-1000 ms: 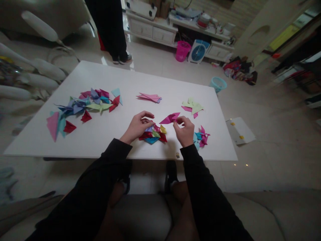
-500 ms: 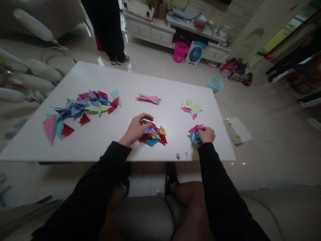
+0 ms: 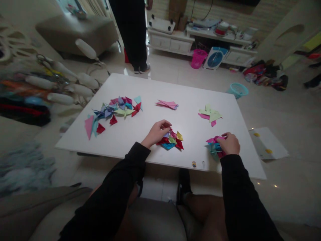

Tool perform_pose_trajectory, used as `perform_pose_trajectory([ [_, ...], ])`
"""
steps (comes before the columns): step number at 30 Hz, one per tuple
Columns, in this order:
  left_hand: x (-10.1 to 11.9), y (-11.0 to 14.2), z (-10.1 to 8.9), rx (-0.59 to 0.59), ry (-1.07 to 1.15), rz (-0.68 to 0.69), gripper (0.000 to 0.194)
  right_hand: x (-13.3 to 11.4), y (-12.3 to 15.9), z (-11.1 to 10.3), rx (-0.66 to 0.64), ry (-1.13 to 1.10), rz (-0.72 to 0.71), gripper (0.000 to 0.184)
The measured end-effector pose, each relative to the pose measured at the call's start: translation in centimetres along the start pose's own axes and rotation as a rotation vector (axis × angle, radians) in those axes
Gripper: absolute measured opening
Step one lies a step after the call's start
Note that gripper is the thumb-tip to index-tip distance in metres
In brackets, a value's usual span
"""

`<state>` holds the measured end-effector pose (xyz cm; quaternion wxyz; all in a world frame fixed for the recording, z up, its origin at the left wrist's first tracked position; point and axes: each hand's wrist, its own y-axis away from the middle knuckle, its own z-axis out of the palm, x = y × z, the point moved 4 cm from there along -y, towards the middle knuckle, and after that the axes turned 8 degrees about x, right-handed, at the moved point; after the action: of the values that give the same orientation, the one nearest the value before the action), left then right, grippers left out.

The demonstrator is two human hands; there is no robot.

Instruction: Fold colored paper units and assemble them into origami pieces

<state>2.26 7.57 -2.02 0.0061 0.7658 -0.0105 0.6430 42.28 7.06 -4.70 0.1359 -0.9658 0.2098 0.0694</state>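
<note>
Curved over the upper left of a middle pile of folded paper pieces (image 3: 173,140), my left hand (image 3: 157,132) has its thumb at the papers and its fingers slightly apart. The pile mixes red, purple, green, blue and gold. Farther right, my right hand (image 3: 229,144) pinches a pink folded paper piece (image 3: 212,139) on top of a small cluster. Teal folded paper (image 3: 214,148) shows below it, with some dark red partly under my fingers. My right fingertips are partly hidden.
On the white table (image 3: 150,90) lie a large origami heap (image 3: 117,108), a stack of pink papers (image 3: 167,104) and green papers (image 3: 210,113). Two small trinkets (image 3: 194,164) rest near the front edge. A person in dark trousers (image 3: 131,33) stands beyond.
The view has swung left, so everything appears shifted to the right. My hands stay at the same two piles, the right still pinching the pink folded piece.
</note>
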Motion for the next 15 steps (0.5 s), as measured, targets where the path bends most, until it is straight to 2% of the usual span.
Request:
perform_pose_trajectory([
  [4, -0.9, -0.1, -0.5, 0.024, -0.127, 0.061, 0.014, -4.6, 1.6, -1.6, 0.048, -0.151, -0.124, 0.024],
  [8, -2.5, -0.6, -2.0, 0.101, -0.222, 0.013, 0.017, -9.8, 4.8, -2.0, -0.056, -0.342, -0.28, 0.018],
  [11, -4.6, -1.6, -5.0, 0.199, -0.311, -0.101, 0.026, -12.8, 7.3, -1.9, -0.147, -0.434, -0.375, 0.017],
  [13, -6.2, -2.1, -8.2, 0.36, -0.402, -0.217, 0.031, -14.0, 8.5, -2.0, -0.178, -0.457, -0.422, 0.016],
  [15, -7.5, -2.4, -11.3, 0.478, -0.456, -0.264, 0.037, -14.8, 9.3, -2.0, -0.192, -0.463, -0.456, 0.016],
])
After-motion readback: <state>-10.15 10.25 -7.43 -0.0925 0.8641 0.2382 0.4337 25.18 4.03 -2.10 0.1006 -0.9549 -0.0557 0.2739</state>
